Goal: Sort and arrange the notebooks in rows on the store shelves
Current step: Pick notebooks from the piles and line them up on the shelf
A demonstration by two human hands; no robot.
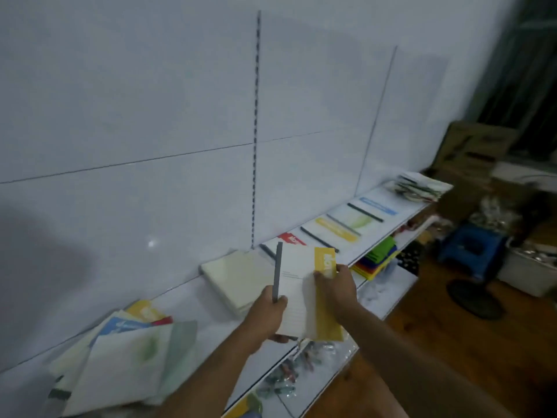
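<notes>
Two hands — left hand (268,315), right hand (336,289) — grip one notebook (297,285).

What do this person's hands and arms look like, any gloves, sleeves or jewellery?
Both are bare. The left hand and right hand wear no gloves, and no rings or watch show, though the picture is blurry. Both forearms are uncovered as far as the frame's bottom edge, with no sleeve in view.
</notes>
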